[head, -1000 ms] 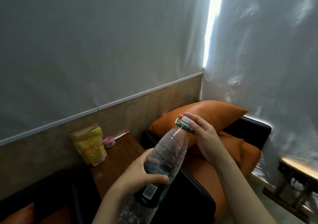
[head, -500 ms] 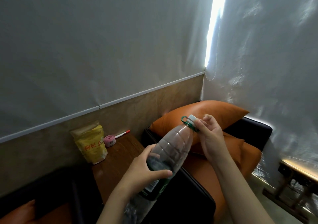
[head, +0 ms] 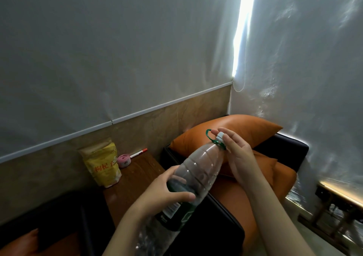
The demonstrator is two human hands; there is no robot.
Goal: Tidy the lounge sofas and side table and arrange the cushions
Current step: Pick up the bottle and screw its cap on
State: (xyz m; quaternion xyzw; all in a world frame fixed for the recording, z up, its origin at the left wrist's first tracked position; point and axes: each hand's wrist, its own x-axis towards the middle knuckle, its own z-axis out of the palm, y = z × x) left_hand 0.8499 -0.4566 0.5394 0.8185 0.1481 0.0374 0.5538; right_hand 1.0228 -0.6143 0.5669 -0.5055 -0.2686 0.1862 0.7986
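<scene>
Our left hand point(head: 163, 194) grips the plastic bottle point(head: 198, 169), which slants up-right to the white cap point(head: 220, 135) pinched by our right hand point(head: 239, 157).

- The left hand point(head: 167, 189) curls fingers and thumb round the middle of a bottle point(head: 198, 163), with the forearm reaching up from below.
- The right hand point(head: 238, 157) pinches the cap point(head: 220, 135) at its fingertips, palm facing left.

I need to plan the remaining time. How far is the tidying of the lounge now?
Done: nothing clearly; orange cushions lie piled on the sofa. In hand: left hand grips the bottle, right hand pinches its cap. Left: yellow pouch, pink tape roll and pen sit on the side table; cushions need arranging.
</scene>
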